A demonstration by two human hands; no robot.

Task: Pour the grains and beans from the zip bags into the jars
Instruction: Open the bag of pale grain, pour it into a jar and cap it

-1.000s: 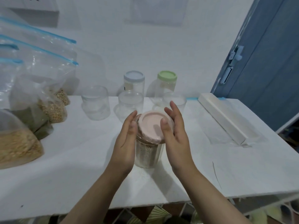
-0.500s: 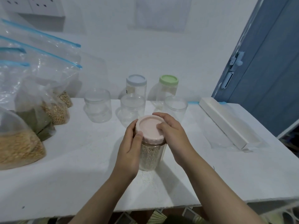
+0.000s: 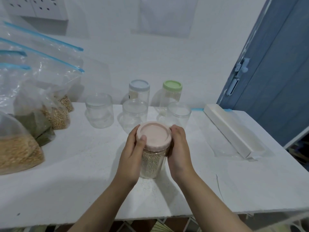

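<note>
A clear jar (image 3: 151, 163) filled with pale grains stands on the white table (image 3: 83, 173), topped by a pink lid (image 3: 153, 135). My left hand (image 3: 132, 156) grips the jar's left side, its thumb on the lid's rim. My right hand (image 3: 178, 151) wraps round the jar's right side just under the lid. Several zip bags with blue seals lean at the left: one with yellow grain (image 3: 18, 153), one with green beans (image 3: 36, 126), one with soybeans (image 3: 58, 118).
Behind the jar stand three lidless clear jars (image 3: 100, 111) (image 3: 134, 115) (image 3: 178, 114), a blue-lidded jar (image 3: 139, 91) and a green-lidded jar (image 3: 172, 92). A long white box (image 3: 229, 131) lies on flat plastic at the right. A blue door (image 3: 274, 72) is beyond it.
My hands went from open beside the lid, to the right hand over the lid, to both gripping the jar's sides. The jar stayed in place.
</note>
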